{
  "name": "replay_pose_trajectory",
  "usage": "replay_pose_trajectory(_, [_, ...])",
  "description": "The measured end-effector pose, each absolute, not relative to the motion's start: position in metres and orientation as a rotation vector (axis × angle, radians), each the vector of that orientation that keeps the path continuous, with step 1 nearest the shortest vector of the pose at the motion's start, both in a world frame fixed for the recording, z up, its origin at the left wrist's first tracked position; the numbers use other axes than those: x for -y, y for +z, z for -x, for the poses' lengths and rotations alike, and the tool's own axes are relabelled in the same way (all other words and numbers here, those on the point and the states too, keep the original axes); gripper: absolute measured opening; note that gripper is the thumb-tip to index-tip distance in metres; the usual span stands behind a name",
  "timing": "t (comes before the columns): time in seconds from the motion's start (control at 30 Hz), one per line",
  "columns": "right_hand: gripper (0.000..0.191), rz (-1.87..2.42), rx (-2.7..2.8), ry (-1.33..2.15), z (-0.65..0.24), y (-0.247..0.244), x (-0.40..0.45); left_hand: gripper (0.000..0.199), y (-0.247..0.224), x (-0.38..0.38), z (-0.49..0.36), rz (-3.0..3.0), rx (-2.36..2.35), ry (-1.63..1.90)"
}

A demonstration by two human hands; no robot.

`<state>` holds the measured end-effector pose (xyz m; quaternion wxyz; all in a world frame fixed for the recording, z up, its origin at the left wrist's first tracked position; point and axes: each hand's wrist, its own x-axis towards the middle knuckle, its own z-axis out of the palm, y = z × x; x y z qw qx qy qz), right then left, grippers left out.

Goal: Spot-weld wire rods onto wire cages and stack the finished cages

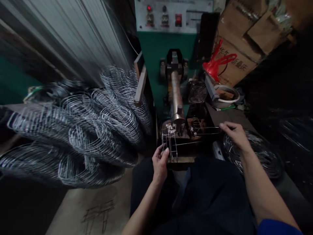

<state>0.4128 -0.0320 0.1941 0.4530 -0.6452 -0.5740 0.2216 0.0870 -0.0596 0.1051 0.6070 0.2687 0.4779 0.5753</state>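
My left hand [160, 163] is closed, thumb against fingers, on a small wire frame [173, 150] with crossing bars. The frame's far end lies just below the rounded tip of the welder-like machine's metal arm [176, 94]. Off to the right, my right hand [236, 133] pinches the end of a thin wire piece [211, 127] that stretches left toward a dark open box [197, 125]. Another thin straight wire [188, 143] runs rightward from the frame. Whether it is joined to the frame, I cannot tell.
Bundles of bent wire rings [97, 130] crowd the left side. At the right lies a wire coil [251, 153]. Behind stand a green machine body [156, 45] with a lit control panel, a bowl [223, 101], a red plastic item [214, 67] and cardboard boxes [239, 49].
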Motion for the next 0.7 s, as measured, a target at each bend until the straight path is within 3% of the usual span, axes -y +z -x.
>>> replay_pose_trajectory(0.33, [0.06, 1.343, 1.263, 0.879, -0.353, 0.116, 0.009, 0.053, 0.109, 0.065, -0.088, -0.576, -1.054, 1.321])
replay_pose_trajectory(0.7, [0.061, 1.284, 1.189, 0.937, -0.358, 0.107, -0.004, 0.05, 0.105, 0.056, -0.095, -0.608, -1.03, 1.339])
